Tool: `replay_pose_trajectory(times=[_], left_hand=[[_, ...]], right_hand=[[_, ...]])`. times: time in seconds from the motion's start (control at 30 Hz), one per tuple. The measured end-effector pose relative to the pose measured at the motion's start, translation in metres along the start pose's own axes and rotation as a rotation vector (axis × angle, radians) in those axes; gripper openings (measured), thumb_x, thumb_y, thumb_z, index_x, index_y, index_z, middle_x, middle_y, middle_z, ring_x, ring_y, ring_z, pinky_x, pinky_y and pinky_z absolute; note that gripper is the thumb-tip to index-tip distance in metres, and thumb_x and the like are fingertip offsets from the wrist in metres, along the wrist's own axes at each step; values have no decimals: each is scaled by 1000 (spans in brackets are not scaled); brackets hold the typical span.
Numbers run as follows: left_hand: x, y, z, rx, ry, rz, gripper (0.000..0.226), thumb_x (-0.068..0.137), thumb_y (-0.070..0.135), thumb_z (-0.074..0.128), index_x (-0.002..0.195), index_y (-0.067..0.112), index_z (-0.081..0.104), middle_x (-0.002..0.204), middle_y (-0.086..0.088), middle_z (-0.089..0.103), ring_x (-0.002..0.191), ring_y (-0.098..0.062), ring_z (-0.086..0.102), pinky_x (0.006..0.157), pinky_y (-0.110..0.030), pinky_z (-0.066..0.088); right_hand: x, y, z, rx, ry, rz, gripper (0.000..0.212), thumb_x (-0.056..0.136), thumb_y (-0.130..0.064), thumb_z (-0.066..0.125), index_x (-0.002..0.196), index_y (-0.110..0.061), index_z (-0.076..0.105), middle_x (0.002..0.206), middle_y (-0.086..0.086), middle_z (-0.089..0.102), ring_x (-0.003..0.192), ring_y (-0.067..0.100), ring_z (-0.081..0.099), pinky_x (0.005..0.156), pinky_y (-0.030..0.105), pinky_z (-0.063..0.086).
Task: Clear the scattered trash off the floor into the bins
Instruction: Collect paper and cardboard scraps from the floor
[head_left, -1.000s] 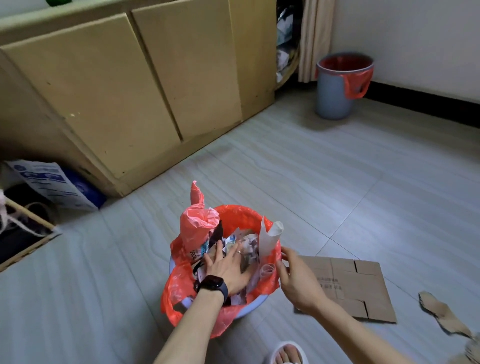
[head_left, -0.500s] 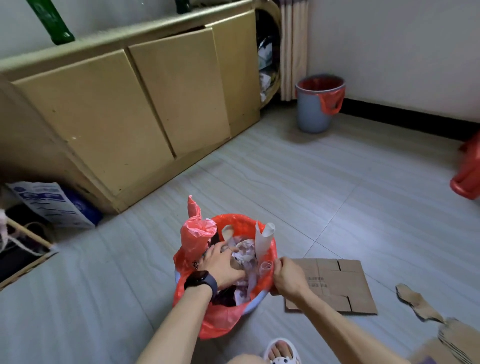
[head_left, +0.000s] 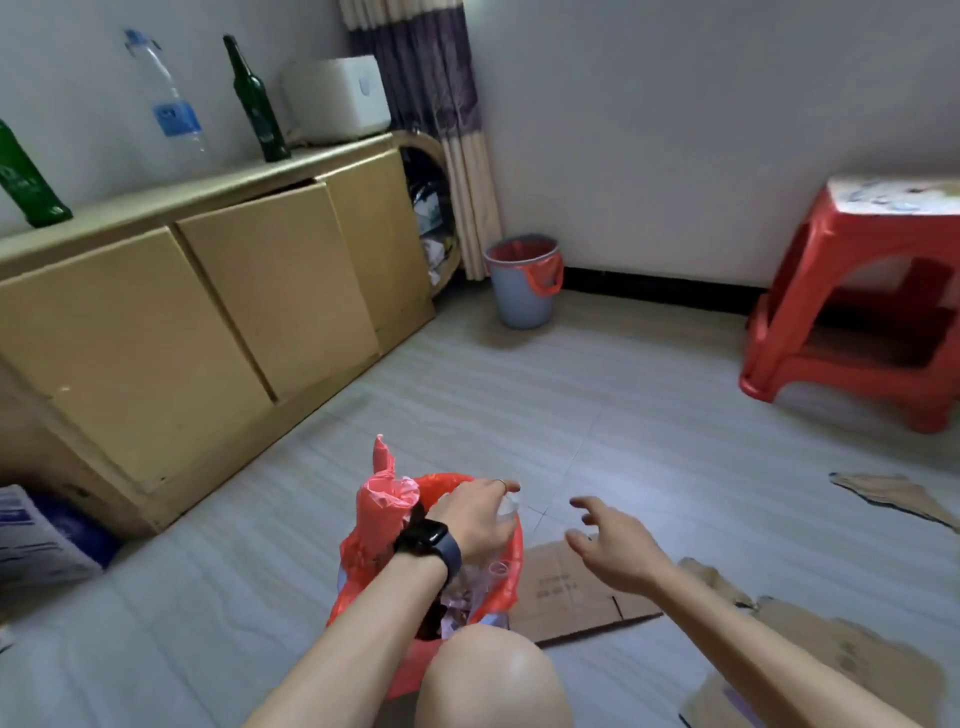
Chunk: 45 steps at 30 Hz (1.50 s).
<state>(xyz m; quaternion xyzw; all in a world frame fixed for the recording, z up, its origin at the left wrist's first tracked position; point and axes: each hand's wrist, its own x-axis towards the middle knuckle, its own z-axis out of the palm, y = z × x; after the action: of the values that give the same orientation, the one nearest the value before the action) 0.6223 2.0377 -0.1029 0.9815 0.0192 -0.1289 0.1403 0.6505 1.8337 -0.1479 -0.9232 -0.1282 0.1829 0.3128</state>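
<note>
Near bin: we are leaning over the red-lined bin (head_left: 363, 551), which is standing on the floor just beyond our knee, heaped with trash.
Left hand (head_left: 472, 514): we are curling our fingers round a pale scrap (head_left: 508, 506) at the bin's far rim.
Right hand (head_left: 618, 556): we are holding it above the flattened cardboard (head_left: 566, 597), fingers spread wide, gripping nothing.
Cardboard: lying flat just beside the bin's right side.
Far bin (head_left: 519, 296): standing by the curtain, well apart.
</note>
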Motion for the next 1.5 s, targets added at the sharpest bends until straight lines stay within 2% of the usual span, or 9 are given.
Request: replay_pose_trajectory(times=[0.17,0.27,0.43,0.6,0.73,0.87,1.0,1.23,1.5], left_hand=[[3,109,-43,55,111,249,50,94,36,53,142,26,43,142,0,50,131,-18,45,107,-28,36],[-5,204,-54,75,148,439,48,94,39,53,141,30,44,141,2,49,128,-18,47,105,-30,39],[-22,357,-48,102,141,752,45,93,38,54,137,33,47,134,4,51,121,-17,53,101,-31,43],[-50,478,-18,141,83,987,46,90,27,55,136,29,51,132,0,52,121,-24,53,99,-36,46],[-82,571,32,189,39,1167,43,92,39,54,134,35,49,133,3,51,124,-21,50,99,-34,45],[-99,614,75,235,-24,1273,41,94,40,51,134,38,48,137,6,48,124,-21,49,98,-37,45],[-94,678,147,300,-127,1353,41,95,39,50,136,37,48,140,5,48,126,-21,47,98,-38,45],[-34,803,307,457,-328,1340,44,97,38,47,140,35,43,146,4,41,131,-21,42,103,-40,43],[29,925,480,560,-431,1281,51,93,38,47,143,36,37,145,1,42,130,-26,43,102,-40,42]], right_hand=[[-83,38,-137,-105,357,-124,48,94,-38,57,140,-31,47,137,-2,55,120,18,54,99,31,42],[-164,83,-206,-143,600,-64,46,90,-37,60,135,-28,53,134,-2,57,123,19,53,105,34,42],[-301,163,-263,-154,859,193,42,90,-38,61,131,-30,56,132,-5,57,121,16,52,101,29,41],[-414,227,-264,-113,1011,464,38,90,-39,62,127,-32,57,128,-8,56,116,14,54,94,27,41],[-501,278,-251,-81,1048,694,36,92,-40,60,126,-33,55,131,-11,54,119,15,55,94,29,42],[-536,313,-242,-55,1000,859,39,93,-40,60,130,-30,54,134,-9,52,124,16,51,91,25,37],[-562,390,-229,-15,965,1013,41,91,-39,61,129,-26,54,135,-1,54,124,23,52,98,30,40],[-573,571,-210,108,792,1235,47,94,-39,54,137,-24,46,142,5,47,129,27,48,104,32,39],[-576,771,-224,179,763,1427,55,93,-33,53,144,-19,39,145,14,41,128,36,47,106,38,40]])
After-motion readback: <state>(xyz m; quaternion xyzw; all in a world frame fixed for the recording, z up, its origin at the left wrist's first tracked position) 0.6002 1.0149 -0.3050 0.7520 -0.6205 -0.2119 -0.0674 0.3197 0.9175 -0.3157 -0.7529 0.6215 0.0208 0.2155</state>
